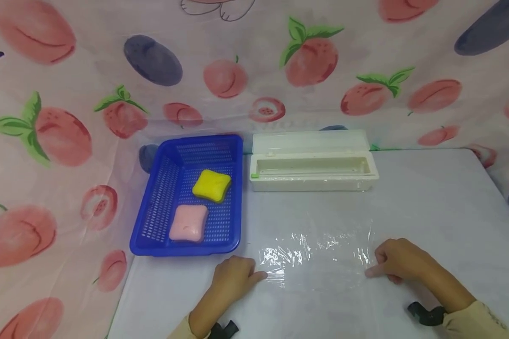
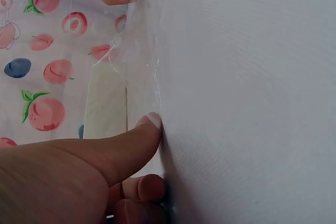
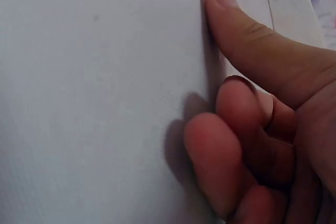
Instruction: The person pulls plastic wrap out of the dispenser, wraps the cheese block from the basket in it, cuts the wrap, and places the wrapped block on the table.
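A thin sheet of clear plastic film lies spread over the white table between the two hands. My left hand presses its straight thumb onto the film's left edge, its other fingers folded underneath and apart from the thumb. At the film's right edge, the extended thumb of my right hand touches down. The right fingers are loosely bent against the table in the right wrist view, with a space between them and the thumb. In the left wrist view the film stretches from the left thumb toward the right hand.
Behind the film stands a long white box with its lid raised. A blue plastic basket to its left holds a yellow sponge-like block and a pink one. Fruit-patterned cloth hangs behind.
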`<move>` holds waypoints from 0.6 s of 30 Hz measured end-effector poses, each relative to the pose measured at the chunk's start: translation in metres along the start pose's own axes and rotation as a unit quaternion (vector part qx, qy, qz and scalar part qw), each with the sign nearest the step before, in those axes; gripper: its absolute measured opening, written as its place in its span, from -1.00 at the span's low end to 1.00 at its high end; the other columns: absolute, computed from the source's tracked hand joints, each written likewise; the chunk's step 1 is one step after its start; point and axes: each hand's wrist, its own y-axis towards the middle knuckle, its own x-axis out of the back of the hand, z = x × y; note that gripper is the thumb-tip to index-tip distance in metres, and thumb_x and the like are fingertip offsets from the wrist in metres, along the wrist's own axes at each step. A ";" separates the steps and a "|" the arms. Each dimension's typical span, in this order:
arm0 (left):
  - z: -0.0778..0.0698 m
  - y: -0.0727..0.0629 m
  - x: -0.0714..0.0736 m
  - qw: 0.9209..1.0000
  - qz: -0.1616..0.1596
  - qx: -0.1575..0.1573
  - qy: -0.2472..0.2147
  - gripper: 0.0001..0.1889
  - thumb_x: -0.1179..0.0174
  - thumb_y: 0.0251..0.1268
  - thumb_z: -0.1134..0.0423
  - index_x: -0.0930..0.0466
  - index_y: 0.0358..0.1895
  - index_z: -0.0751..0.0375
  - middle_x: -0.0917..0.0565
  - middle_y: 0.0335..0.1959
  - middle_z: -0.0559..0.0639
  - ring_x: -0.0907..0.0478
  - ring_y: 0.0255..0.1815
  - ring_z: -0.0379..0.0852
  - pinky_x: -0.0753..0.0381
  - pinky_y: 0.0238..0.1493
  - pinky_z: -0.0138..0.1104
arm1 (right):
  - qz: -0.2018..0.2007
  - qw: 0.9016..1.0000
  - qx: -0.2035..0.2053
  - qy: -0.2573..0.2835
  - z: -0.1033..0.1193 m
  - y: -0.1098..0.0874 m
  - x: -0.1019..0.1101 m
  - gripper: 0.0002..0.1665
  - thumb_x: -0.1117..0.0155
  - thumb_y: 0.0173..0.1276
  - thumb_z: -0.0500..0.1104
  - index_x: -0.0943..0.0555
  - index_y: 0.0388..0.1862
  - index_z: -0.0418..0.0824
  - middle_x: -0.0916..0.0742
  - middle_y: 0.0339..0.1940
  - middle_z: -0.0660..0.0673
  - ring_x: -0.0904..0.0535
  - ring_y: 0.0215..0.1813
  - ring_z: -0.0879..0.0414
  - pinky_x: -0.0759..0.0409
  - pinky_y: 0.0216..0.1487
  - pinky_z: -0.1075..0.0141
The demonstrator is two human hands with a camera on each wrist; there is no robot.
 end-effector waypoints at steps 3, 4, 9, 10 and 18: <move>0.000 0.002 0.000 1.000 0.004 -0.005 -0.005 -0.50 -0.28 0.31 -0.23 -0.40 -0.65 -0.04 -0.38 -0.73 -0.21 -0.30 -0.63 -0.23 -0.26 -0.56 -0.36 | 0.012 1.000 -0.004 0.009 -0.004 0.001 0.003 -0.37 -0.61 -0.08 0.32 -0.49 -0.67 -0.11 -0.56 -0.84 0.02 -0.49 -0.67 0.12 -0.34 -0.46 0.27; 0.000 0.003 0.000 1.000 0.005 -0.006 -0.008 -0.51 -0.29 0.30 -0.23 -0.41 -0.65 -0.04 -0.38 -0.73 -0.21 -0.30 -0.63 -0.23 -0.26 -0.56 -0.36 | 0.016 1.000 -0.007 0.014 -0.005 0.001 0.004 -0.37 -0.63 -0.09 0.30 -0.49 -0.67 -0.12 -0.57 -0.84 0.02 -0.50 -0.68 0.12 -0.36 -0.47 0.27; 0.000 0.004 0.001 1.000 0.010 -0.010 -0.018 -0.51 -0.28 0.32 -0.21 -0.41 -0.65 -0.03 -0.38 -0.74 -0.21 -0.31 -0.64 -0.24 -0.27 -0.57 -0.38 | 0.036 0.999 -0.011 0.037 -0.006 0.007 0.007 -0.40 -0.69 -0.15 0.22 -0.53 -0.68 -0.16 -0.59 -0.85 -0.01 -0.55 -0.73 0.13 -0.48 -0.55 0.28; 0.000 0.004 0.001 1.000 0.011 -0.009 -0.022 -0.51 -0.28 0.33 -0.20 -0.41 -0.65 -0.03 -0.38 -0.74 -0.21 -0.31 -0.64 -0.24 -0.27 -0.57 -0.38 | 0.039 0.998 -0.011 0.040 -0.006 0.009 0.008 -0.40 -0.70 -0.15 0.22 -0.54 -0.68 -0.16 -0.60 -0.85 -0.01 -0.56 -0.73 0.14 -0.50 -0.56 0.28; -0.008 -0.026 0.038 0.995 0.037 -0.032 -0.089 -0.62 -0.24 0.36 -0.23 -0.50 -0.54 -0.15 -0.41 -0.69 -0.29 -0.35 -0.60 -0.33 -0.35 -0.53 -0.41 | 0.052 0.997 -0.013 0.049 -0.002 0.017 0.006 -0.42 -0.72 -0.17 0.19 -0.56 -0.65 -0.18 -0.63 -0.84 -0.04 -0.60 -0.75 0.14 -0.58 -0.61 0.30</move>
